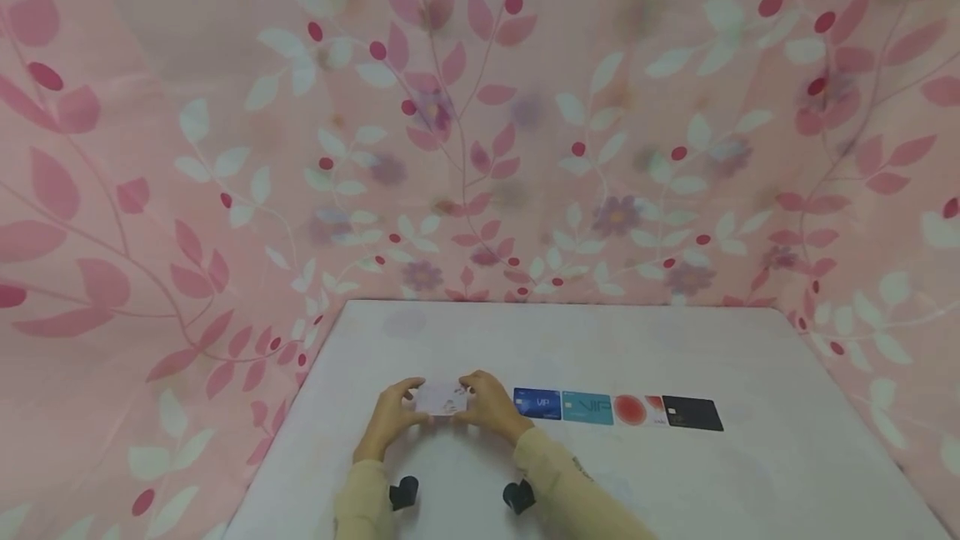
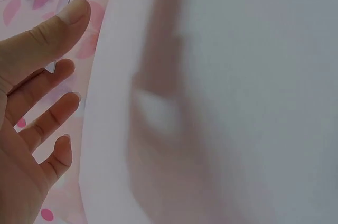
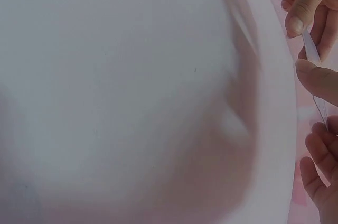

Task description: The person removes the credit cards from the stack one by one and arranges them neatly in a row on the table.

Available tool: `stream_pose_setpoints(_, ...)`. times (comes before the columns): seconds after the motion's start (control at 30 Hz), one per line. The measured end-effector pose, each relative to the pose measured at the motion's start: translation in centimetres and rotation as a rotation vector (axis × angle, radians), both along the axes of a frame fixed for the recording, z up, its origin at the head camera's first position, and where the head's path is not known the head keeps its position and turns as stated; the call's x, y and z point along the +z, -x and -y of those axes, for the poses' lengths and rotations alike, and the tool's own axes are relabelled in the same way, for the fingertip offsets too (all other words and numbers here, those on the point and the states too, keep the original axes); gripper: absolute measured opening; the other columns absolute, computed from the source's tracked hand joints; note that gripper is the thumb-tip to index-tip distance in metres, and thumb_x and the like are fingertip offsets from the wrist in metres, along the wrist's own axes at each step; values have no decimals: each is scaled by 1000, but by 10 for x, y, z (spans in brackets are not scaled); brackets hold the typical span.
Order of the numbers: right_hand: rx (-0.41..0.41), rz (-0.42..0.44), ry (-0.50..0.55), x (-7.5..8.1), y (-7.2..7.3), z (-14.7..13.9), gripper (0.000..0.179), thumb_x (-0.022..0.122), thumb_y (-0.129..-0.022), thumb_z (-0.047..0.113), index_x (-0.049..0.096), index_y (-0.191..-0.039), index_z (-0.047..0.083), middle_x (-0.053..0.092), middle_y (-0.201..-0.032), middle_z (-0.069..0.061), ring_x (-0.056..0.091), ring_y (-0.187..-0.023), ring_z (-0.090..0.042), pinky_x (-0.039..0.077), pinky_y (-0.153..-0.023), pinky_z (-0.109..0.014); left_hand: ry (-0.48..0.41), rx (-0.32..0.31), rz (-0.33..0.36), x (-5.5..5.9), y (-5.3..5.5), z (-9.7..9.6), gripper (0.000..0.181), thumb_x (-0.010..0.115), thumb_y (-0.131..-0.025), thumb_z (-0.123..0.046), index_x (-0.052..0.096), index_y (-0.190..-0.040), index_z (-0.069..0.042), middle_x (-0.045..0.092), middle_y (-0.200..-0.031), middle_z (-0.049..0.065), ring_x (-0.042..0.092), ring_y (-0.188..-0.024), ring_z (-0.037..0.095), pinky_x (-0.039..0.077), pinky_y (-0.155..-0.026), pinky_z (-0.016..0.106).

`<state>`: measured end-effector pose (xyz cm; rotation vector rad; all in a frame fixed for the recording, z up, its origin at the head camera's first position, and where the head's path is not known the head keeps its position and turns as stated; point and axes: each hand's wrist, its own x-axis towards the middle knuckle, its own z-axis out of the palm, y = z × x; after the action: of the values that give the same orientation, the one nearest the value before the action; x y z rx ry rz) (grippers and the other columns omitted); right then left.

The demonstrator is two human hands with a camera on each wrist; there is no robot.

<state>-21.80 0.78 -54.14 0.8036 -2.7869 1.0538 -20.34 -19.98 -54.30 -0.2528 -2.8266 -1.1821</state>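
Both hands hold one pale card [image 1: 441, 399] with a grey-and-white pattern, raised above the white table. The left hand [image 1: 393, 415] grips its left end between thumb and fingers, while the right hand [image 1: 491, 405] pinches the right end. In the left wrist view, the left thumb [image 2: 76, 12] lies against the card, with the other fingers spread loosely below. From the right wrist, the card [image 3: 310, 48] shows as a thin edge between the fingers of both hands. To the right of the right hand, a blue VIP card [image 1: 537, 403] starts a row.
Continuing the row are a teal VIP card [image 1: 587, 407], a white card with a red circle [image 1: 640, 410] and a black card [image 1: 693, 413]. The white table [image 1: 570, 340] stands against pink leaf-patterned cloth [image 1: 465, 148]. Black wrist mounts [image 1: 403, 492] show below both hands.
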Motion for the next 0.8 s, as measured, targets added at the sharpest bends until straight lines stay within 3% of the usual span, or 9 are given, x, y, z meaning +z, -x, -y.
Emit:
stream_pose_setpoints(0.2,-7,42,10,-1,3,-6,60,83,-69,26,61,-116,-4,62,-103,-11,59,-88,-19,50,-77,-28,4,-15,-25,1,6,-4,61,85,-60,-7,61,-116,2,64,-107,18,58,-87,28,48,-72,39)
stream_pose_setpoints(0.53,-1,6,15,-1,11,-15,60,84,-68,25,62,-115,-6,63,-106,-15,60,-90,-23,51,-78,-31,-33,-18,0,1,14,-12,61,84,-63,-8,60,-118,0,63,-113,19,58,-92,31,49,-74,41)
stream_pose_setpoints(0.8,-3,-34,15,-4,18,-22,58,84,-68,21,62,-113,-8,63,-105,-17,60,-89,-25,51,-78,-33,-69,-34,-17,-2,20,-19,63,85,-62,-12,60,-119,0,62,-115,20,57,-94,31,49,-75,41)
